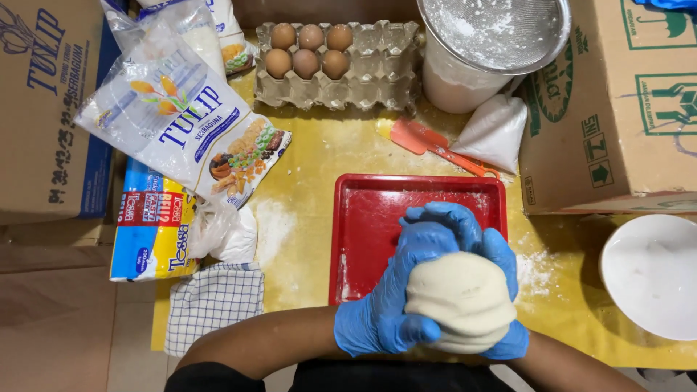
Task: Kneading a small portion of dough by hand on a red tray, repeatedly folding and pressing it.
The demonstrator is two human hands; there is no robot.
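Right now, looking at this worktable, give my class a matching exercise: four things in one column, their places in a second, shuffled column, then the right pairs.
Things:
1. dough
2. eggs
3. spatula
4. white bowl

Places:
A. at the table's right edge
B. between both gloved hands, over the red tray
C. in a carton at the back
D. lying between the carton and the tray

Pairs: 1-B, 2-C, 3-D, 4-A

Both blue-gloved hands meet before the body, left hand [392,297] and right hand [501,290] each curled in a cupped grip
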